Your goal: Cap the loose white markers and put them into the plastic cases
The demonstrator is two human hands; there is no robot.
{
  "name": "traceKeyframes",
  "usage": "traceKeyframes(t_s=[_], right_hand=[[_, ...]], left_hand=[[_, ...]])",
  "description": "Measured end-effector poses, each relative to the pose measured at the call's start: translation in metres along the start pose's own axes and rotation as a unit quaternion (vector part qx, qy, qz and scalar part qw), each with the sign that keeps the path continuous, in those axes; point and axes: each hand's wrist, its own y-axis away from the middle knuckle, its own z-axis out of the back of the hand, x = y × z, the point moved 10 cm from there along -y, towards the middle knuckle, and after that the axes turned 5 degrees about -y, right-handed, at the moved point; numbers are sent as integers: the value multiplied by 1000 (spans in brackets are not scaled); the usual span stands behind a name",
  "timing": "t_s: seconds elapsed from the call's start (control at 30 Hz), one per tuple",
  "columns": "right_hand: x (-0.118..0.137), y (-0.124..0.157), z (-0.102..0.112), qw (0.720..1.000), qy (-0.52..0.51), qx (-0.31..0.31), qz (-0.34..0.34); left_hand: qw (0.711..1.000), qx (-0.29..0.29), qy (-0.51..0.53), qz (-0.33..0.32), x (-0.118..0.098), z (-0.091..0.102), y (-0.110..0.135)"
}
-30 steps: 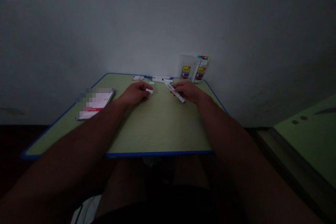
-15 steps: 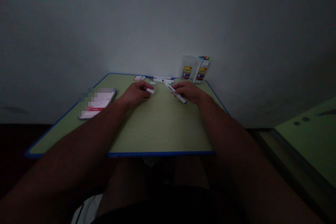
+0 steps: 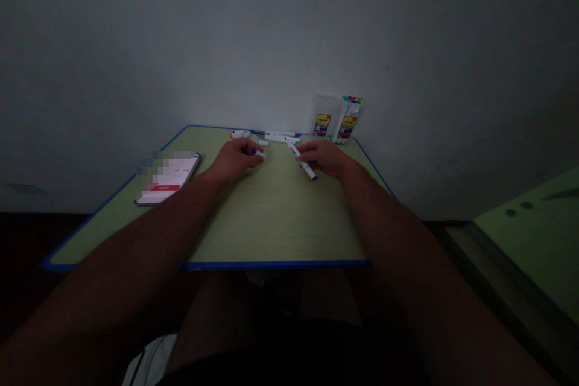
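Observation:
Both of my hands rest at the far end of a green table with a blue edge (image 3: 271,265). My left hand (image 3: 236,158) is closed round a small white marker cap (image 3: 259,154) that sticks out between its fingertips. My right hand (image 3: 324,158) is closed on a white marker (image 3: 303,164), which points down and to the right along the table top. The two hands lie a little apart. Several more white markers (image 3: 271,136) lie loose just beyond my fingers, near the wall.
A phone with a lit screen (image 3: 168,177) lies on the left part of the table. Two clear marker boxes (image 3: 337,119) stand upright against the wall at the far right corner. Another green surface (image 3: 534,223) shows at the right edge.
The marker in my right hand has swung closer to my palm and its far tip has come down. My left hand with the cap has barely shifted.

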Motion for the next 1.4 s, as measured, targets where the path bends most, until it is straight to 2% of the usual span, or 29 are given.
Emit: traceKeyframes(t_s=[0.3,0.63,0.83,1.4], right_hand=[[-2,0,2,1000,-3,1,-3],[-5,-4,4,1000,-14,2,0],[-4,-4,9,998,-55,-36,-7],[-4,-2,11,996,-78,-45,-20]], left_hand=[[1000,-11,-28,-6,-6,3,2],[996,-48,-69,-11,-4,8,1],[996,-56,-72,-16,-5,9,1],[996,-52,-75,-7,-2,8,1]])
